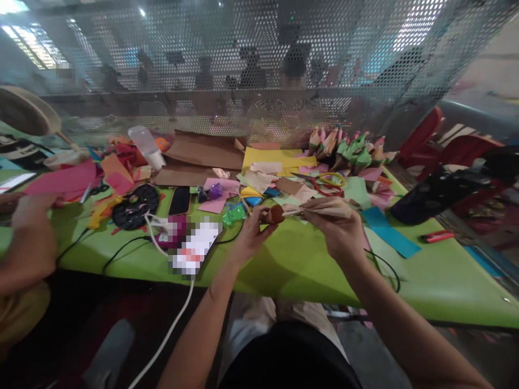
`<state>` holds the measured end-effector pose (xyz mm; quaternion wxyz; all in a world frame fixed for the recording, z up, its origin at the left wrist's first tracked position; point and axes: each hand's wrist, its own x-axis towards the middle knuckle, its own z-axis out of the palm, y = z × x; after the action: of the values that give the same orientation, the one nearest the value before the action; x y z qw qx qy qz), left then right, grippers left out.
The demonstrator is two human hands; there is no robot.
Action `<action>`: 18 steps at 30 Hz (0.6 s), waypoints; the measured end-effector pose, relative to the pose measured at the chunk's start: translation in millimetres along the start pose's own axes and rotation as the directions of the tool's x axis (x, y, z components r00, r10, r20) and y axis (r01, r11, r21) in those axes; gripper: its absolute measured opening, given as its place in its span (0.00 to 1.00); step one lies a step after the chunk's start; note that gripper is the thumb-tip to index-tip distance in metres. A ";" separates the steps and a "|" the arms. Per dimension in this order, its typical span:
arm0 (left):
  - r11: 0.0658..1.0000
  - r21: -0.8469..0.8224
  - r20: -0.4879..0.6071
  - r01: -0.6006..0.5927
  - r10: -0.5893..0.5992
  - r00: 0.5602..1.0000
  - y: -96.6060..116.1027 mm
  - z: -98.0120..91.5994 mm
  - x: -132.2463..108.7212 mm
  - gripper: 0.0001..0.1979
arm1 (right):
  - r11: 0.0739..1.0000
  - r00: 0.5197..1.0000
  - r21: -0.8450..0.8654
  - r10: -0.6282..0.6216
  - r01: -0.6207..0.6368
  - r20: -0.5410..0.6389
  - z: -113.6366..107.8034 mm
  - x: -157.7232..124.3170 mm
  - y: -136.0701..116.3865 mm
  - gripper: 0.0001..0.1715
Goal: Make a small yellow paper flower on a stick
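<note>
Above the green tabletop, my left hand pinches a small brown roll, which looks like paper or tape. The fingers of my right hand are closed around a cream paper flower lying sideways. Its thin pale stem points left and meets the brown roll; whether the roll is wrapped onto it I cannot tell. Just behind my hands lie scissors with yellow and red handles among paper scraps. A green plastic-wrapped lump is near my left hand.
Finished-looking paper flowers stand bunched at the back right. A dark bottle and a red cutter lie right. Left are a cabled phone, a black round tray, a yellow glue gun and another person's arm.
</note>
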<state>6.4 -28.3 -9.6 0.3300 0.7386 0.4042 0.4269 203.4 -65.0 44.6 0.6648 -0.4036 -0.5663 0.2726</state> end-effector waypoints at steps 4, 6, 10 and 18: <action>0.999 -0.048 0.024 -0.002 0.003 1.000 4.1 8.2 -2.3 0.15 | 0.975 0.987 -0.187 -0.098 0.121 0.126 1.6 -5.9 -3.8 0.05; 0.998 -0.059 0.035 0.003 -0.001 0.999 6.8 10.2 -2.8 0.16 | 0.954 0.976 -0.246 -0.133 0.174 0.175 1.9 -8.8 -1.0 0.05; 1.000 -0.021 0.037 0.002 -0.001 0.999 4.8 15.6 -2.8 0.17 | 0.960 0.971 -0.232 -0.105 0.155 0.214 6.0 -16.6 11.2 0.05; 0.992 0.127 0.024 0.003 -0.006 1.000 1.5 21.6 -8.8 0.16 | 0.975 0.974 -0.190 -0.068 0.110 0.218 13.5 -24.2 19.1 0.06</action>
<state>23.6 -39.8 -20.6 0.2883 0.7622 0.4281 0.3907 187.0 -71.7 16.0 0.5686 -0.4119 -0.6756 0.2248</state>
